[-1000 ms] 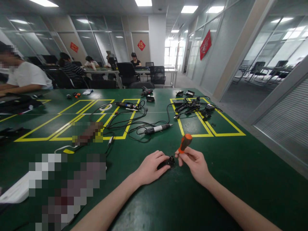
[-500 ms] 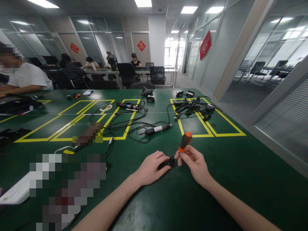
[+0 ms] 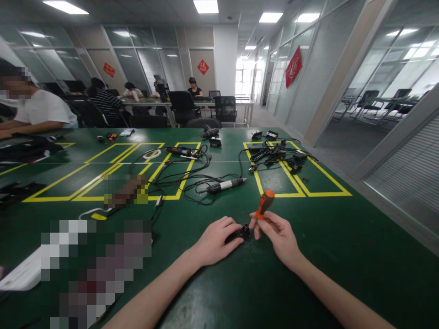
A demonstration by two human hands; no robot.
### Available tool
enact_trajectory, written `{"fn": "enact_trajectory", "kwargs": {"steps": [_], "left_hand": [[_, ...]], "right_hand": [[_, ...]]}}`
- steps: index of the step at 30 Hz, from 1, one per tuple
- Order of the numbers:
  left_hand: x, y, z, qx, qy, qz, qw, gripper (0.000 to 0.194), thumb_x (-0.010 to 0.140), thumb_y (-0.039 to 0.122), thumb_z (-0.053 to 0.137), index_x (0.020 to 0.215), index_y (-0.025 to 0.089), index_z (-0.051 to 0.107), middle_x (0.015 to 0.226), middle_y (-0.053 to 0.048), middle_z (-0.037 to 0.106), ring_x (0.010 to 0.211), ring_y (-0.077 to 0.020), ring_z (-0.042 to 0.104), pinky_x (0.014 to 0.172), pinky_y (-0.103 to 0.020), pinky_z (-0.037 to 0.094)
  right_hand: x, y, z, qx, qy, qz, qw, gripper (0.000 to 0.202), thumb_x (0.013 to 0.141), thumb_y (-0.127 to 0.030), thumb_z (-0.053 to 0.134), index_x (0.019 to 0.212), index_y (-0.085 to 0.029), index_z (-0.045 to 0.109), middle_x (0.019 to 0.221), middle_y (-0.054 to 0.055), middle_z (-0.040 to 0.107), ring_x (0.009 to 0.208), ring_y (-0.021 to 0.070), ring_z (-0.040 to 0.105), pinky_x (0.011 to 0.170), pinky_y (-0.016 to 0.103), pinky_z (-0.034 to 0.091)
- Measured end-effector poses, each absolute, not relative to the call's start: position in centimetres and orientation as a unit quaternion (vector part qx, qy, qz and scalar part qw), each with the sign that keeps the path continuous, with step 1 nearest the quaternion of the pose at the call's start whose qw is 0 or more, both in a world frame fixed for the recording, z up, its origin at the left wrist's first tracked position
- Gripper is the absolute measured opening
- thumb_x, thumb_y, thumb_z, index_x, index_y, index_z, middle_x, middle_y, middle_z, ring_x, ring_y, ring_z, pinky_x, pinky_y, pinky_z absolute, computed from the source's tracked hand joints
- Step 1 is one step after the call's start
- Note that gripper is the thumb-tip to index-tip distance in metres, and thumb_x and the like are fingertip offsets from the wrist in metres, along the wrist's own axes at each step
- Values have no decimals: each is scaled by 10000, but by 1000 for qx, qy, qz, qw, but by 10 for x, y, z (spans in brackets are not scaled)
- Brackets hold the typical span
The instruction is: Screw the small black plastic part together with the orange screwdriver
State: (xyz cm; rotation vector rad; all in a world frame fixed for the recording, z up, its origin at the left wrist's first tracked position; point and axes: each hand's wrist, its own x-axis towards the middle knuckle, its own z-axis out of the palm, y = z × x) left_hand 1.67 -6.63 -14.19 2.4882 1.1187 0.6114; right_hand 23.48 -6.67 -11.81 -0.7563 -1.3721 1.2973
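My left hand [image 3: 219, 240] is closed around a small black part [image 3: 244, 231], steadying it on the green table [image 3: 212, 297]. A round black knob-like piece sticks up from the part beyond the fingertips. Just right of it, my right hand [image 3: 276, 233] pinches a screwdriver [image 3: 265, 204] low on its orange and dark grey handle. The handle points up and leans slightly right. My fingers hide the screwdriver's shaft and tip, so I cannot tell whether it touches the black part.
An electric screwdriver [image 3: 226, 185] with a looped cable lies ahead. Tangled black cables and parts [image 3: 277, 153] sit at the far right, a cordless drill [image 3: 209, 131] at the far edge. Blurred-out objects cover the left side. A person in a white shirt [image 3: 44, 107] sits at far left.
The screwdriver's handle has turned in my right fingers, showing more of its orange side. My left hand stays on the black part.
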Motion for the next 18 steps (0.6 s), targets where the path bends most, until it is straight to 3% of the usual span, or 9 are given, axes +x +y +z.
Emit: {"fn": "enact_trajectory", "kwargs": {"steps": [8,12,15,18], "left_hand": [[17,-66,-142,878,392,214,170,214,1004,340,579,1156,205,646,1059,-58,654,966,-198,597,814,-313,499],[17,-66,-143,879,393,212,168,209,1006,348,575,1142,208,649,1047,-57,650,962,-201,595,816,-319,497],[17,-66,-143,878,392,214,172,206,1014,361,562,1121,209,650,1052,-59,651,961,-201,594,817,-321,496],[16,-66,-143,878,389,218,172,219,1015,368,560,1140,210,648,1063,-63,657,964,-201,598,808,-320,497]], "right_hand": [[234,-66,-117,-335,-591,509,529,213,874,-372,772,811,-177,713,747,19,674,576,114,590,592,266,523],[234,-66,-118,-331,-580,529,524,252,922,-425,705,899,-175,734,753,41,707,581,131,609,600,287,538],[234,-67,-119,-325,-562,539,536,247,887,-409,752,991,-189,706,819,55,748,604,137,631,614,289,558],[234,-68,-118,-340,-559,529,540,229,846,-374,800,919,-195,676,799,42,741,595,127,623,610,274,558]]}}
